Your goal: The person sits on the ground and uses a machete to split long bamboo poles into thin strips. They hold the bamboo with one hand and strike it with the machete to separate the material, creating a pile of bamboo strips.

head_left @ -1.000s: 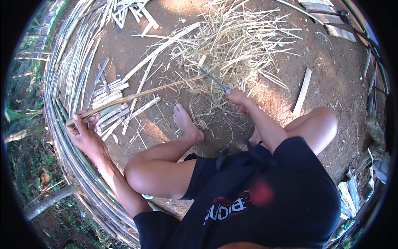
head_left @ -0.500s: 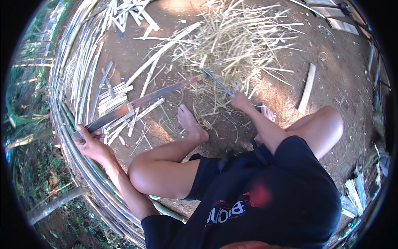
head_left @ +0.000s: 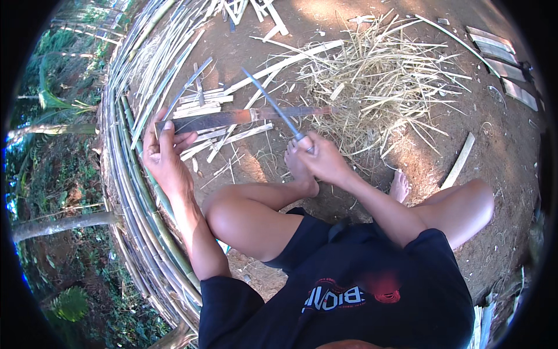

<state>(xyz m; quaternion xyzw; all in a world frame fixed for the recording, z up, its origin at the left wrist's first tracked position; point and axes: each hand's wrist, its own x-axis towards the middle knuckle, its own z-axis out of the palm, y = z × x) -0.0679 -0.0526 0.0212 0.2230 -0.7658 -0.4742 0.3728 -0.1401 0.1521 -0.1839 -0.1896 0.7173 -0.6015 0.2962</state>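
My left hand (head_left: 168,154) grips the wide, dark end of a long knife (head_left: 212,120), thumb on top and fingers beneath. A pale band divides that wide part from a narrower rust-brown length pointing right. In my closed right hand (head_left: 325,160) is the grey handle of a slim blue-grey file (head_left: 268,99). The file slants up and left across the narrow part of the knife, close to the band; whether they touch I cannot tell. Beneath the knife lie short pale bamboo strips (head_left: 200,104).
A heap of pale shavings (head_left: 383,81) lies ahead, past my bare feet. Long bamboo poles (head_left: 145,203) curve along the left, with greenery beyond. A single flat strip (head_left: 459,160) rests on the dirt at right, and flat slats (head_left: 500,52) lie at the far right.
The file has moved from the knife's far end to near its pale band, and my right hand came left with it. The knife now lies more level; the whole view has shifted.
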